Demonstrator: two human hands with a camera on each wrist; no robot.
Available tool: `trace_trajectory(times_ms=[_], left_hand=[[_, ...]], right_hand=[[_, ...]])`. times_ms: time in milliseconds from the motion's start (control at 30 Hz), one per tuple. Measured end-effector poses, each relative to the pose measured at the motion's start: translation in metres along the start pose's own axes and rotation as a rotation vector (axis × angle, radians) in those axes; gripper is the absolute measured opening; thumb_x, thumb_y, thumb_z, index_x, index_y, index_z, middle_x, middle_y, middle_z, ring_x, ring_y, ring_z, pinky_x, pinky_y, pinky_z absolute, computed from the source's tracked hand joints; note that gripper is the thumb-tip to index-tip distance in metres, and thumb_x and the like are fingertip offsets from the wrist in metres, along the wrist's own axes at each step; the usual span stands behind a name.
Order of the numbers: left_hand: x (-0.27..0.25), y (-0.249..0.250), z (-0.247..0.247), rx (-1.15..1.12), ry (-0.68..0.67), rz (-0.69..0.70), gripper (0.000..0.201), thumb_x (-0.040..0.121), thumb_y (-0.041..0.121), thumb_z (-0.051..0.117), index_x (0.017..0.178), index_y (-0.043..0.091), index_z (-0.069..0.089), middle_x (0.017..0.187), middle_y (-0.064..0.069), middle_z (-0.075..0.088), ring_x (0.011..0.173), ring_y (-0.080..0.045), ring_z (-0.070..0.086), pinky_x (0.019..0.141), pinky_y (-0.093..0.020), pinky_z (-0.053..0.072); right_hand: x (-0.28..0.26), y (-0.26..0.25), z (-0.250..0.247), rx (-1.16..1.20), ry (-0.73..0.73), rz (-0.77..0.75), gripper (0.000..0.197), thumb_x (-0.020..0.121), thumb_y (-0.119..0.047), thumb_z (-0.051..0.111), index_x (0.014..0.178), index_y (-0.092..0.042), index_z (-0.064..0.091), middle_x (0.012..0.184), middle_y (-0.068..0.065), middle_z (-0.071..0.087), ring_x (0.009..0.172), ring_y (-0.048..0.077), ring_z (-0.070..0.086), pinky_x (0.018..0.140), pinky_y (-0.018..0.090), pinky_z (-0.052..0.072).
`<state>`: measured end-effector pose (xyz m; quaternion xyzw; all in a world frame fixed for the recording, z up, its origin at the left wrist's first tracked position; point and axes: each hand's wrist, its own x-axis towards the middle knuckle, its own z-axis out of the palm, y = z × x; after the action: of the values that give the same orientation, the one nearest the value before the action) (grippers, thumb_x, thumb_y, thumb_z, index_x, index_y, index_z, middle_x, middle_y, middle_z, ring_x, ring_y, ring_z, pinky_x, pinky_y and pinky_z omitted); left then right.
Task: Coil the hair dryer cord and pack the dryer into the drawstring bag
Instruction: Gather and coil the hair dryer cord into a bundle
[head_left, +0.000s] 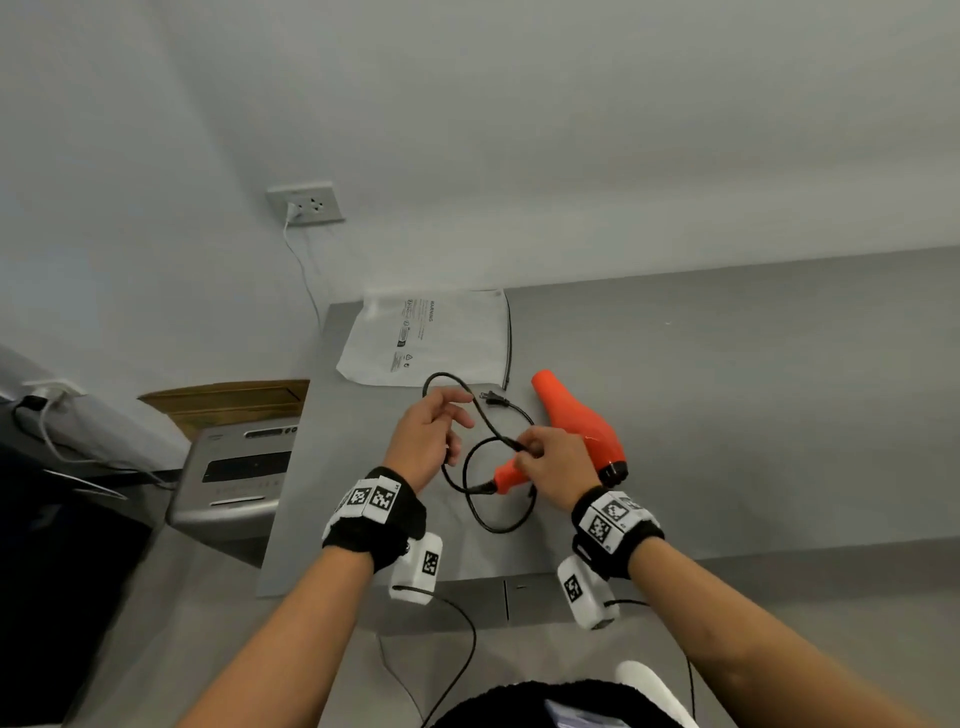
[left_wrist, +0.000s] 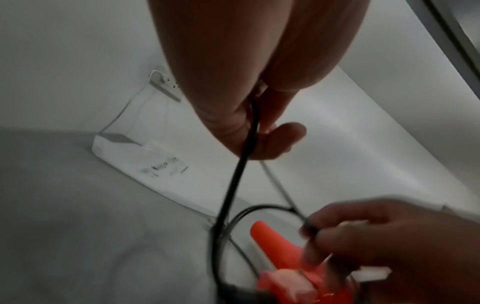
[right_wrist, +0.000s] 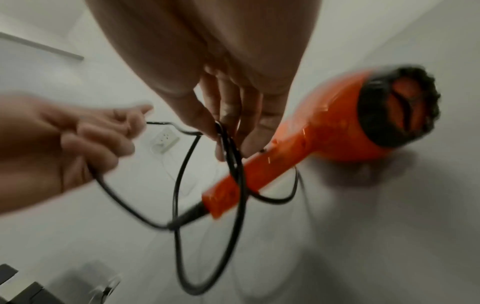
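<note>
Cord part-coiled: right hand pinches gathered loops over dryer handle, left hand grips next stretch. Plug loose beyond hands. Bag flat, unpacked.

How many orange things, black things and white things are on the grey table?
Orange: 1, the dryer
Black: 1, the cord
White: 1, the bag
Total: 3
</note>
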<state>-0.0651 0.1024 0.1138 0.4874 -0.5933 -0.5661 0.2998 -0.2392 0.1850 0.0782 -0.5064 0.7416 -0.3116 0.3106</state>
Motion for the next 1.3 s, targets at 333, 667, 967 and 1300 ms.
trace_trajectory(times_ms=[333, 667, 967, 1300], left_hand=[[0.009, -0.017, -0.034, -0.015, 0.086, -0.047, 0.051, 0.091, -0.012, 0.029, 0.117, 0.012, 0.066, 0.082, -0.006, 0.059, 0.047, -0.013, 0.034, 0.040, -0.020, 0.027], [0.015, -0.011, -0.029, 0.062, 0.082, -0.019, 0.039, 0.095, -0.001, 0.043, 0.121, 0.018, 0.064, 0.089, -0.008, 0.063, 0.050, -0.015, 0.040, 0.040, -0.021, 0.033], [-0.012, -0.032, 0.057, 0.428, -0.571, -0.013, 0.041, 0.081, 0.030, 0.078, 0.119, 0.033, 0.065, 0.106, 0.016, 0.071, 0.069, -0.007, 0.067, 0.070, -0.022, 0.054], [0.000, -0.042, 0.035, 0.556, -0.268, 0.011, 0.031, 0.105, 0.025, 0.047, 0.090, 0.020, 0.074, 0.064, 0.009, 0.053, 0.060, -0.005, 0.050, 0.063, -0.024, 0.040]], right_hand=[[0.017, 0.002, -0.085, -0.025, 0.255, -0.016, 0.014, 0.090, -0.007, 0.060, 0.090, -0.014, 0.072, 0.073, 0.001, 0.068, 0.073, 0.027, 0.067, 0.077, 0.038, 0.056], [-0.001, -0.014, -0.119, 0.470, 0.232, 0.017, 0.016, 0.098, -0.008, 0.057, 0.090, -0.005, 0.070, 0.047, -0.002, 0.042, 0.037, 0.017, 0.039, 0.049, 0.040, 0.049], [-0.025, -0.104, -0.093, 0.456, 0.009, -0.132, 0.021, 0.099, -0.015, 0.054, 0.088, -0.007, 0.070, 0.044, -0.009, 0.037, 0.037, 0.011, 0.030, 0.039, 0.021, 0.026], [-0.022, -0.115, -0.184, -0.370, 0.066, -0.322, 0.008, 0.089, -0.024, 0.071, 0.086, -0.019, 0.076, 0.062, -0.012, 0.060, 0.063, -0.003, 0.056, 0.060, 0.007, 0.034]])
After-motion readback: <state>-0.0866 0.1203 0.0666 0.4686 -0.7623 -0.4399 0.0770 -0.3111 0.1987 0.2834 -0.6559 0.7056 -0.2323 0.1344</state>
